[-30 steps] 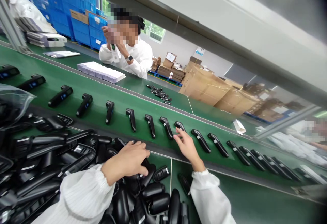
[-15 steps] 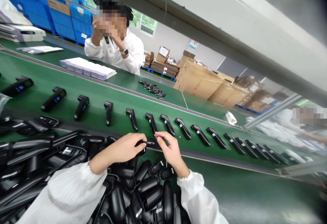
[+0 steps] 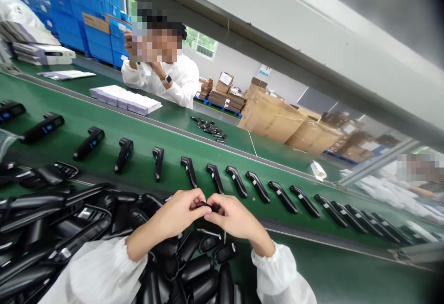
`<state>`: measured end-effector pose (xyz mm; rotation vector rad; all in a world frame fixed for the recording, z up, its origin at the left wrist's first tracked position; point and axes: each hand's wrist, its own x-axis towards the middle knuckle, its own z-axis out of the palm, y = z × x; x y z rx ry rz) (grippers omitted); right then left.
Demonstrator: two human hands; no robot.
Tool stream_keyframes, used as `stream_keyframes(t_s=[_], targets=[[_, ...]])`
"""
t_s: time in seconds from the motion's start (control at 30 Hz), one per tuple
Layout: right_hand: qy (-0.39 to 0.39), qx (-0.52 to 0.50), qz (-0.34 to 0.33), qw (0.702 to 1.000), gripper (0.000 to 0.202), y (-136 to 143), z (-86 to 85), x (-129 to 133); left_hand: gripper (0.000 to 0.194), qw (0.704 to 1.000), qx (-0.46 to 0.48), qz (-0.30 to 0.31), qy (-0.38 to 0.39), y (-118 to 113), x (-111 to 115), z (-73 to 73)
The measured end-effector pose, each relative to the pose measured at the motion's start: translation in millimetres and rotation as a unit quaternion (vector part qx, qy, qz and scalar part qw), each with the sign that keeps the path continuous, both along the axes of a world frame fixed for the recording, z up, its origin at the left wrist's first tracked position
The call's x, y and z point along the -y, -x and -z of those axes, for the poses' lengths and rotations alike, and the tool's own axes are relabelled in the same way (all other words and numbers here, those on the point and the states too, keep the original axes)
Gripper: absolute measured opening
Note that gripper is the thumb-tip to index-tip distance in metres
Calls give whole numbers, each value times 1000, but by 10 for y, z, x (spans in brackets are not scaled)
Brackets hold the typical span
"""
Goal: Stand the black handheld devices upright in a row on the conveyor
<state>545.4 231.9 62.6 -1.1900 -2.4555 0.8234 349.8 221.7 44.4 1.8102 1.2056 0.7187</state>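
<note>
Bright | daylit window (image 3: 205, 46) | edges stretched | top-right corner blurred (quite badly)

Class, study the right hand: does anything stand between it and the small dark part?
Nothing visible does: the right hand and left hand both hold the small dark part in their fingers.

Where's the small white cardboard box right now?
In the head view, the small white cardboard box sits toward your right, on the far green work surface, just left of the slanted grey metal post.
</note>
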Motion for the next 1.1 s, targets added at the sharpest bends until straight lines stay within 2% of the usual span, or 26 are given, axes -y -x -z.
stream_keyframes(t_s=[0.1, 0.2, 0.27, 0.33, 0.4, 0.47, 0.53, 0.6, 0.67, 0.77, 0.87, 0.93, 1.0, 1.03, 1.1], targets=[[-1, -38, -34, 999, 12, -21, -34, 6, 21, 1000, -1, -1, -2, -53, 10, 5], [3, -41, -42, 998, 12, -36, -53, 9, 28, 999, -45, -6, -11, -77, 16, 34], [4, -48, -14, 999, 13, -85, -18, -48, 30, 995, -84, -30, -43, -87, 32, 67], [-2, -58, 54, 997, 14, -189, 76, -168, 28, 985, -137, -40, -97, -101, 66, 109], [-25, -49, 145, 988, 20, -330, 219, -322, 27, 966, -201, 11, -160, -127, 114, 157], [-64, -15, 207, 976, 25, -464, 387, -455, 24, 939, -262, 98, -202, -167, 163, 201], [-100, 26, 223, 969, 31, -554, 555, -533, 18, 916, -306, 148, -214, -211, 199, 233], [-122, 66, 235, 962, 44, -590, 702, -561, 16, 906, -333, 152, -214, -243, 216, 248], [-129, 107, 260, 951, 51, -596, 816, -577, 22, 911, -329, 136, -210, -249, 216, 248], [-147, 139, 295, 934, 44, -597, 916, -632, 35, 943, -267, 85, -179, -216, 188, 235], [-162, 138, 316, 925, 40, -602, 925, -681, 48, 974, -190, 19, -120, -169, 143, 214], [-182, 117, 340, 915, 41, -579, 886, -649, 50, 985, -155, -23, -76, -155, 112, 202], [-201, 31, 342, 917, 40, -512, 827, -542, 47, 987, -139, -60, -50, -164, 89, 200], [-187, -38, 322, 927, 38, -458, 795, -464, 46, 986, -139, -76, -50, -177, 82, 206], [-90, -195, 246, 945, 32, -310, 740, -288, 44, 982, -144, -100, -73, -215, 80, 234]])
